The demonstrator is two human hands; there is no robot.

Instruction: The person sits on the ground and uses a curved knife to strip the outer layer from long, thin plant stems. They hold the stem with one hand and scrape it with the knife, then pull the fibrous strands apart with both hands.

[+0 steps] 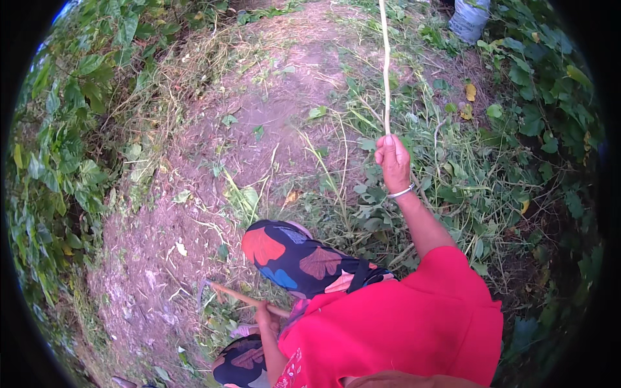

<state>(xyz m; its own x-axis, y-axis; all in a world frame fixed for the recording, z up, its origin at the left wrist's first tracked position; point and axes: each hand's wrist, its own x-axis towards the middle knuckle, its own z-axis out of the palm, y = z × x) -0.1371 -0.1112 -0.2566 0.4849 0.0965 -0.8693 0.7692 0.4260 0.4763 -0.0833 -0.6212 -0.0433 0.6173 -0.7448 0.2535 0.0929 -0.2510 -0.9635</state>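
Observation:
My right hand (392,160), with a bangle at its wrist, is closed around the lower end of a long pale stick (387,71). The stick rises almost straight to the top edge of the view, where its far end is cut off. Low and to the left, close to my knees, my left hand (266,315) grips a wooden-handled tool with a thin curved blade (236,295). Its blade points left, just above the ground; whether it touches the soil, I cannot tell. Part of the handle is hidden behind the hand and clothing.
Cut vines and weeds (453,168) lie heaped on the right. Leafy plants (55,149) wall the left side, and more foliage (527,110) stands on the right. Bare soil (265,97) runs between them. A pale sack (469,22) stands at the far right.

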